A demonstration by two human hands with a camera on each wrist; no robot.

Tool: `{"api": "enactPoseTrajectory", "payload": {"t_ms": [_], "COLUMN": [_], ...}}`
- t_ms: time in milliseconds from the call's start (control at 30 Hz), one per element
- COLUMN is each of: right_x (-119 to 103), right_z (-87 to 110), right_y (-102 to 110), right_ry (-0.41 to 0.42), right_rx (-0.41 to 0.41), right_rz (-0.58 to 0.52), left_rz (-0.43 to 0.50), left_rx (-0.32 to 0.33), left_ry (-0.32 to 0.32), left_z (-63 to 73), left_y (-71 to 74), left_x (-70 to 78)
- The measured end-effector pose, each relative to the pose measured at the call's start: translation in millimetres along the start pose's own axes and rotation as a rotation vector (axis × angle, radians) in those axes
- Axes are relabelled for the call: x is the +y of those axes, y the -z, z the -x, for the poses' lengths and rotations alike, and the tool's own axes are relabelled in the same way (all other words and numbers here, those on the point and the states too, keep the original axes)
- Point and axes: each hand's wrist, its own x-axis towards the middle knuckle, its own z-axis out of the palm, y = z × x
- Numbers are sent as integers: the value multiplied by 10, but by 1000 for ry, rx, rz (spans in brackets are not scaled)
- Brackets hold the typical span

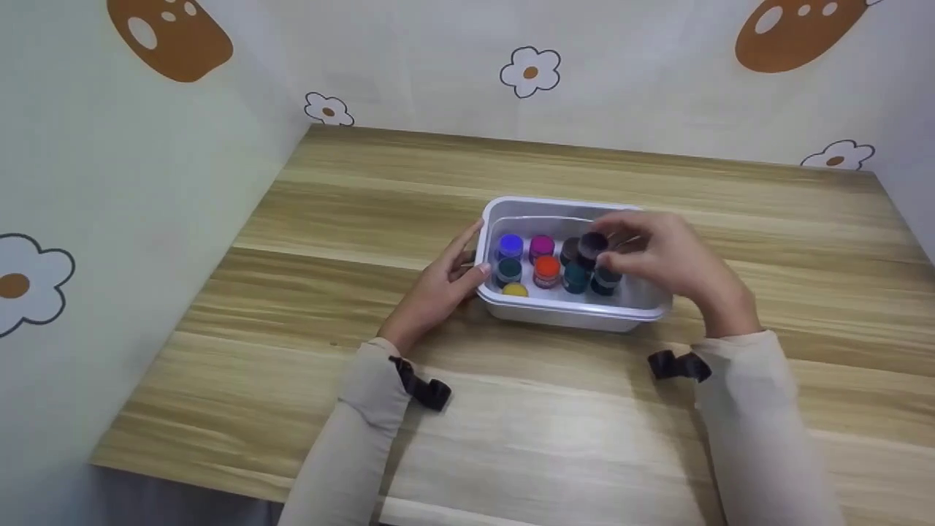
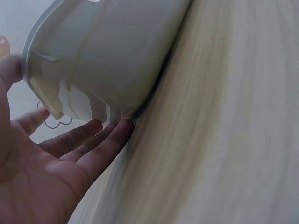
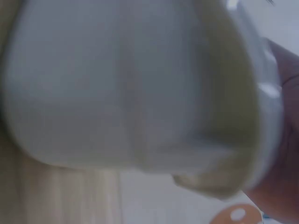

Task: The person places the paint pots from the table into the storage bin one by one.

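Observation:
A white plastic tub stands on the table with several small paint jars inside. At its left end my left hand holds the rim, the thumb over the edge and the fingers on the outer wall. In the left wrist view those fingers spread along the wall. My right hand reaches over the right side and pinches a dark jar between thumb and fingers, above other dark jars. An orange jar, a purple jar, a magenta jar and a yellow one sit to the left.
The wood-grain table reaches to a wall printed with flowers at the back and another wall at the left. Black straps hang from both sleeves. Much of the right wrist view is blurred, filled by the tub's outer wall.

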Motion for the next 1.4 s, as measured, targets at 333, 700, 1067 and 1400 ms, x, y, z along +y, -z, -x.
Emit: {"api": "enactPoseTrajectory", "payload": {"t_ms": [333, 700, 1067, 1400], "right_x": [-38, -42, -31, -44], "right_z": [-145, -222, -223, -223], "right_y": [-421, -512, -537, -540], "right_ry": [131, 178, 161, 108], "right_rx": [-171, -188, -204, -234], "right_rz": [119, 165, 197, 208], "left_rz": [-18, -18, 4, -37], "left_rx": [14, 9, -12, 12], "left_ry": [7, -5, -16, 11], "left_z": [1, 1, 0, -2], "left_y": [4, -2, -1, -14], "left_x": [16, 44, 19, 26]}}
